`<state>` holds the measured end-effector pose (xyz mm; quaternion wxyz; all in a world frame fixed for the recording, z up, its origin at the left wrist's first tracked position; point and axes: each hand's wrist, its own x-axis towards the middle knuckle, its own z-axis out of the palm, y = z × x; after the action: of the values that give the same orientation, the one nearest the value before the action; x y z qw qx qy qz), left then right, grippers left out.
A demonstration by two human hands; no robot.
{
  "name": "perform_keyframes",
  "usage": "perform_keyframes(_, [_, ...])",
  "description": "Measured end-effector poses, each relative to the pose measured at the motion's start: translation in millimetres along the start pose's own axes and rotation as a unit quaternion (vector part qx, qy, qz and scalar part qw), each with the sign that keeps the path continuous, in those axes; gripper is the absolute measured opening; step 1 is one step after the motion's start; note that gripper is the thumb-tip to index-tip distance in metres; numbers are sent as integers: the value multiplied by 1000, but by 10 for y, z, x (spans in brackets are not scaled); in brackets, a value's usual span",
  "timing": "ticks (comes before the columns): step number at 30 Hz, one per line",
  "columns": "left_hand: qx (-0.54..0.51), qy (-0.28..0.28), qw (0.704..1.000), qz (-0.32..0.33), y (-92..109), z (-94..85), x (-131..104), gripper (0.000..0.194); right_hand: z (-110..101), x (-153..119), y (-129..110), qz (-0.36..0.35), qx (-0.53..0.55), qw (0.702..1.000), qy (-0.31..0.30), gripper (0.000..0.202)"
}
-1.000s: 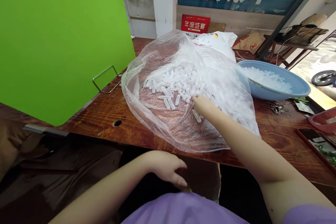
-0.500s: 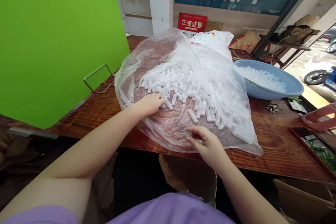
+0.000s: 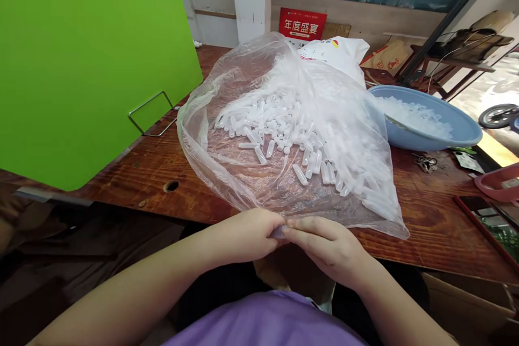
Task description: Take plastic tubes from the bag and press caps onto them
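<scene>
My left hand (image 3: 263,231) and my right hand (image 3: 326,240) meet at the table's front edge, fingers closed. Between their fingertips is a small translucent plastic tube (image 3: 278,232), mostly covered by the fingers. Just beyond them a large clear plastic bag (image 3: 227,184) lies spread open toward me. Inside it, a heap of whitish tubes (image 3: 300,174) and small round caps (image 3: 279,132) spills forward. A few tubes (image 3: 260,154) lie loose at the front of the heap.
On the right stands a blue basin (image 3: 430,140) with more whitish pieces. Keys (image 3: 425,162), a phone-like red-framed object (image 3: 486,227) and a pink holder (image 3: 500,181) lie near it. A green board (image 3: 93,65) with a wire handle (image 3: 150,113) stands left. The wooden table (image 3: 190,194) has a hole.
My left hand has come back from the heap toward me and met my right hand, which moved slightly closer to the table's edge. The view has shifted a little.
</scene>
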<state>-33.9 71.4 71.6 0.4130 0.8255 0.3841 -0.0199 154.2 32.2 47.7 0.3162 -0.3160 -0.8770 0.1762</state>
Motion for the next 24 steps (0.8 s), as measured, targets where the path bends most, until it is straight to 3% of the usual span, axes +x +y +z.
perform_keyframes(3, [26,-2,999,-23,11,36,9,14,2,-2,-40,74,-23,996,-41,27])
perform_keyframes(6, [56,23,997,-43,43,107,21,16,80,5,-54,215,23,975,-58,51])
perform_keyframes(8, [57,24,997,-49,54,147,23,18,135,-21,-56,257,50,964,-47,60])
perform_keyframes(12, [40,24,997,-67,47,181,21,18,167,-115,-69,181,35,983,-4,41])
perform_keyframes(15, [40,16,996,-76,54,194,22,17,151,-148,-81,172,27,983,-55,31])
perform_keyframes(18, [38,11,997,-72,68,213,25,19,137,-145,-88,226,2,972,-68,40])
perform_keyframes(22, [-27,-8,999,-47,56,275,23,15,161,-156,-98,153,-15,984,-87,37])
perform_keyframes(24, [-47,-8,998,-51,33,346,18,14,212,-176,-102,154,-41,981,-107,42])
